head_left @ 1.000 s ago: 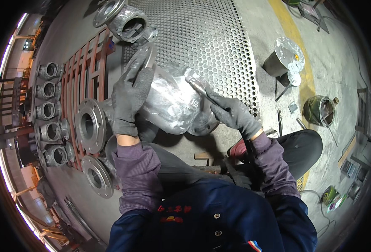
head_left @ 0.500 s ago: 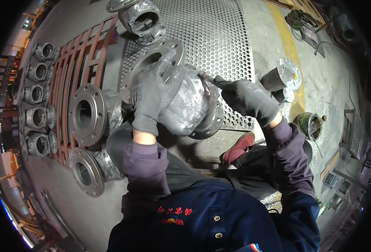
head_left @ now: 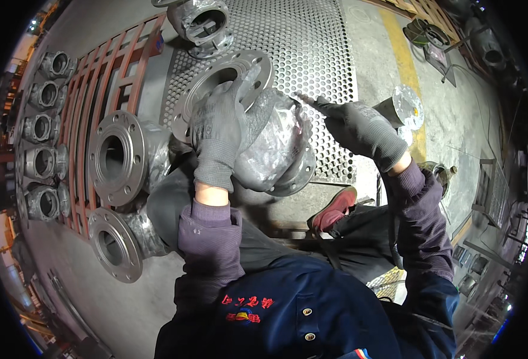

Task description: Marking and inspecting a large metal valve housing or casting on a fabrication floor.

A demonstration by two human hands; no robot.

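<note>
A silvery-grey metal casting (head_left: 270, 146) stands between our two hands, in front of our knees, overlapping the near end of a perforated metal plate (head_left: 323, 48); what bears it underneath is hidden. Its rounded body is tilted, and its long axis runs slantwise from upper left to lower right. A large flange (head_left: 186, 105), a ring with bolt holes, forms the upper-left end, its round opening turned upward so that we see into it. A smaller flange (head_left: 303, 170) points toward the lower right, partly hidden by the body. Our gloved left hand (head_left: 219, 119) is half open, fingers parted, draped over the large flange and the body's near side; we cannot tell how firmly it grips. Our gloved right hand (head_left: 365, 131) is closed around a slim dark tool (head_left: 310, 99), whose tip meets or nearly meets the body's upper-right edge. Left of us, two more flanged castings (head_left: 131, 173) lie one nearer than the other, beside a red slatted rack (head_left: 146, 57), with a row of five smaller castings (head_left: 30, 160) beyond. Another casting (head_left: 183, 24) rests past the large flange. To the right are a grey cylinder (head_left: 389, 110) and a yellow floor stripe (head_left: 401, 54).
</note>
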